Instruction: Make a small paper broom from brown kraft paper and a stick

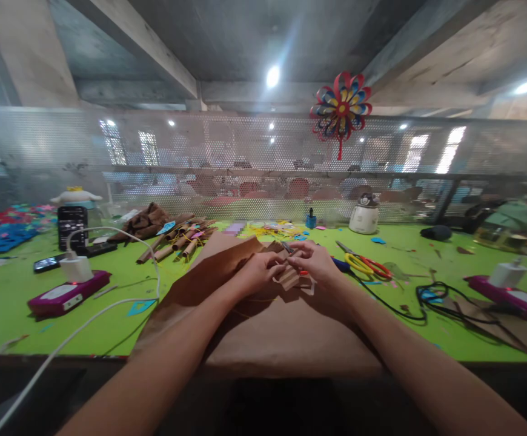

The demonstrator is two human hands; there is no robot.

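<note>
A small piece of corrugated cardboard (289,278), brown and ridged, is between my two hands above the brown paper. My left hand (258,274) pinches its left side with thumb and fingers. From the right, my right hand (314,261) closes its fingertips at the piece's upper edge; a small greyish tip shows there, too small to name. Under both hands lies a large sheet of brown kraft paper (291,339), its left part raised in a curl. Part of the cardboard is hidden by my fingers.
Scissors with yellow and red-orange handles (358,264) lie right of my hands, near a black cable (422,303). Rolled brown paper tubes (184,242) are at back left. Purple power strips (70,293) sit on both sides. A white jar (364,217) stands behind.
</note>
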